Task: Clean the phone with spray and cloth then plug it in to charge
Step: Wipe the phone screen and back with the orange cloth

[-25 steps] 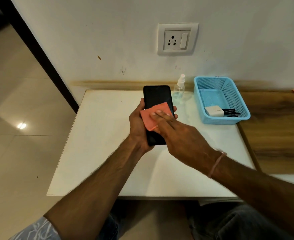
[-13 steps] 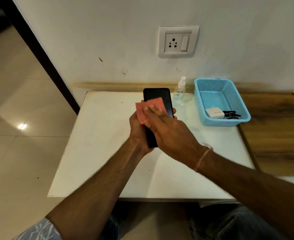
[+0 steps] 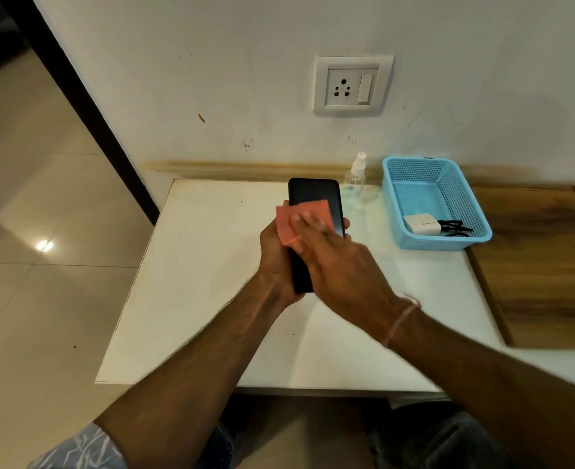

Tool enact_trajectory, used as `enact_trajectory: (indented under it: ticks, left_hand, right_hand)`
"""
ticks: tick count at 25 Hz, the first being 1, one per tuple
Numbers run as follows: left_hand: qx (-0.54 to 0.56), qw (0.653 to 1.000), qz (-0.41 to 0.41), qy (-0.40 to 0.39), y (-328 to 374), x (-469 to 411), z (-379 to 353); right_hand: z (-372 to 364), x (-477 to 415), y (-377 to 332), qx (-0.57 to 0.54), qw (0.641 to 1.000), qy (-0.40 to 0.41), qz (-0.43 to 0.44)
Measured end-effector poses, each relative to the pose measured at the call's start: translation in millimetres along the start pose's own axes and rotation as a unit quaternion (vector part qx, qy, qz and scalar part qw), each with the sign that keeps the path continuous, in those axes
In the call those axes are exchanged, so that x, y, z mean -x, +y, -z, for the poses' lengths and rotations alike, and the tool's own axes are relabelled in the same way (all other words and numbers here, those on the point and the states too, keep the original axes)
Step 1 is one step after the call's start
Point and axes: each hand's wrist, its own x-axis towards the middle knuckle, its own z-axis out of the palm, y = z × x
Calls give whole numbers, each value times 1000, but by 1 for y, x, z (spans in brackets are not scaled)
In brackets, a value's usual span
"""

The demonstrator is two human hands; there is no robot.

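the left hand [image 3: 274,252] grips the black slim phone [image 3: 314,198] – the right hand [image 3: 340,265] presses the pink square cloth [image 3: 308,214] flat; wipe gently, reaching the corners.

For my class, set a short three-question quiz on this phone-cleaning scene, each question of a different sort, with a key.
1. True or false: the spray bottle stands inside the blue basket.
2. Which hand presses the pink cloth on the phone? A left hand B right hand
3. Fill in: the white charger lies in the ______.

Key: 1 false, it stands on the table beside the basket. 2 B. 3 basket.
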Motion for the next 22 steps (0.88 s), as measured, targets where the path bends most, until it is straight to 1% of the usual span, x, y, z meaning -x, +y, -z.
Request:
enact_trajectory:
  ticks: [2,4,5,7,9,11,13,15,17,19,20,22]
  left_hand:
    - [14,1000,3,-14,6,-1,1]
    - [22,1000,-1,-14,8,-1,1]
    - [18,1000,0,-11,7,-2,1]
    - [-1,1000,9,8,4,-3,1]
    - [-34,998,22,44,0,-2,-1]
    - [-47,998,19,42,-3,0,-3]
    - [-25,999,12,17,-2,0,-1]
    - [7,1000,11,-6,0,0,1]
    - [25,999,3,-20,3,-2,3]
    - [22,1000,0,-16,1,-5,6]
    - [10,1000,6,-5,-1,-6,5]
    - [-29,999,27,24,-8,-6,1]
  right_hand:
    - [-3,36,-8,9,998,9,66]
    - [1,57,4,28,994,15,101]
    - [7,57,13,33,994,21,102]
    - [18,39,29,39,996,45,60]
    - [25,8,35,35,995,87,-19]
    - [16,-10,22,17,993,102,-57]
    - [2,0,3,5,997,65,-27]
    - [-6,30,-7,2,999,24,46]
    - [-1,57,0,17,994,13,105]
    - [12,60,19,40,991,27,121]
    - [18,53,26,46,992,43,108]
    - [24,27,32,31,995,88,29]
